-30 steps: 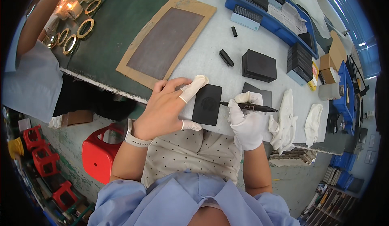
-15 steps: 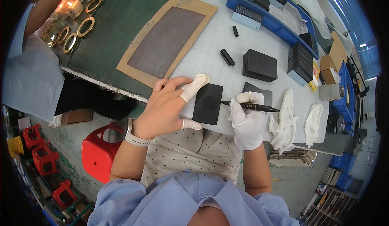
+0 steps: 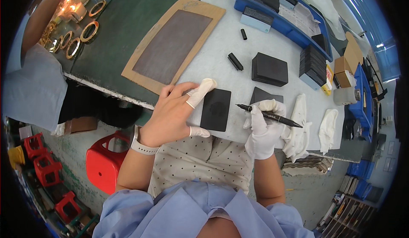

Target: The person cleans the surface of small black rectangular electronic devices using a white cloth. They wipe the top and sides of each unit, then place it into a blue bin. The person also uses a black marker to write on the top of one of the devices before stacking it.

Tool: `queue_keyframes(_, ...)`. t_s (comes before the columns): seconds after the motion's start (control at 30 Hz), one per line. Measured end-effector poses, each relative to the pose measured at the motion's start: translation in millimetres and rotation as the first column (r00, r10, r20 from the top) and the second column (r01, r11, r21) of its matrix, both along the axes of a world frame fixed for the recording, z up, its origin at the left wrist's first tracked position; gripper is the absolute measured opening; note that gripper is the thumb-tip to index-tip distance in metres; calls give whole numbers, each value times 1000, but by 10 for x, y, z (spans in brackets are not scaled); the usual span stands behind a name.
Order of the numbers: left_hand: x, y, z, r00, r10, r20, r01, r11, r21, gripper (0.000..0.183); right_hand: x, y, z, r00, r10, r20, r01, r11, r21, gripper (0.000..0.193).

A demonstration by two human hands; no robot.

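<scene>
My left hand (image 3: 172,112), with white finger cots on two fingers, rests on the table edge and pins the left side of a flat black card (image 3: 216,109). My right hand (image 3: 264,125) wears a white glove and grips a black pen (image 3: 269,115). The pen tip points left, just right of the card and a little above the table. A second black card (image 3: 262,95) lies partly under the gloved hand.
A stack of black cards (image 3: 269,69), a pen cap (image 3: 235,61) and a small black cylinder (image 3: 243,34) lie beyond. A cardboard-framed grey sheet (image 3: 172,44) sits at left, blue trays (image 3: 289,12) behind, white gloves (image 3: 328,125) at right. Another person's sleeve (image 3: 32,84) is far left.
The pen in my right hand has tilted slightly, its tip staying beside the card. My left hand keeps holding the card in place.
</scene>
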State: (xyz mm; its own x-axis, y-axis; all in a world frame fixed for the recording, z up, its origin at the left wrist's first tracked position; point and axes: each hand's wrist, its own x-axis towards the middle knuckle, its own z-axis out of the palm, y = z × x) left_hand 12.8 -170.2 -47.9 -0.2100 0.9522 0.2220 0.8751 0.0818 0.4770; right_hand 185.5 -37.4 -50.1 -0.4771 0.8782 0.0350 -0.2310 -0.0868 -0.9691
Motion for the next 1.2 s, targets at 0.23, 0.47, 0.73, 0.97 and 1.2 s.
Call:
queue_keyframes(0.23,12,-2,-40,999,39,33,-41,998,44,113,36,17,-70,997,64,-52,-50,971,236,21)
queue_keyframes(0.47,264,26,26,967,190,170,-234,925,298,118,134,130,-209,987,98,-125,-32,895,444,26)
queue_keyframes(0.73,745,427,77,911,354,211,-409,721,559,114,63,129,279,1000,11,-23,-2,934,358,41)
queue_keyframes(0.97,640,846,157,966,125,225,-237,774,588,110,239,913,524,969,-242,60,191,876,443,22)
queue_keyframes(1.2,18,1617,323,987,-28,160,-62,844,533,51,369,1726,551,959,-280,52,171,713,680,16)
